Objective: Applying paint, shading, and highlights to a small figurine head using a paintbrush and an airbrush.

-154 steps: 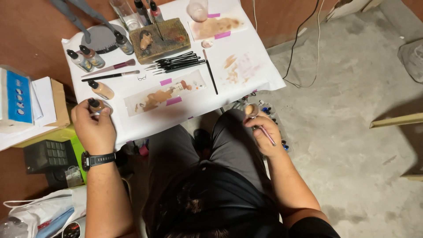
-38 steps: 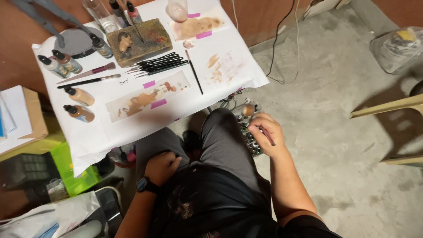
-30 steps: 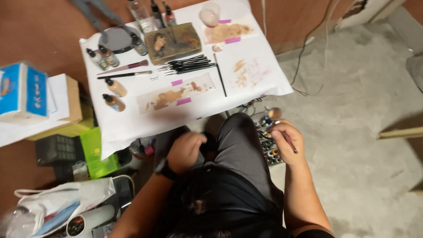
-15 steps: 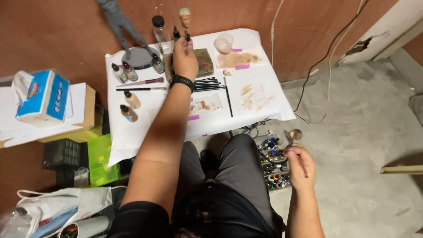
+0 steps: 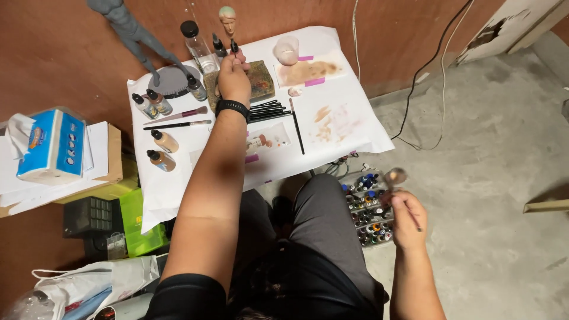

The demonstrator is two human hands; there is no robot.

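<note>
Left hand (image 5: pixel 234 80) grips dropper bottle (image 5: pixel 235 47) (slim, black-capped) | right hand (image 5: pixel 408 218) pinches thin brush (image 5: pixel 415 220)

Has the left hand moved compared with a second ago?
Yes. The left hand went from the lap up across the white paper to its far edge, grasping a small dropper bottle.

the scene is evenly and fairly brightly lit from overhead, with no hard glare. the white paper sheet (image 5: pixel 349 127) is the brightest area and nearly washes out. soft shadows lie under the left forearm and beside the bottles. the concrete floor (image 5: pixel 492 195) looks flat and grey. detail is mostly sharp (the right hand (image 5: pixel 408 219) is slightly motion-blurred), and the wide lens bends lines toward the edges.
</note>
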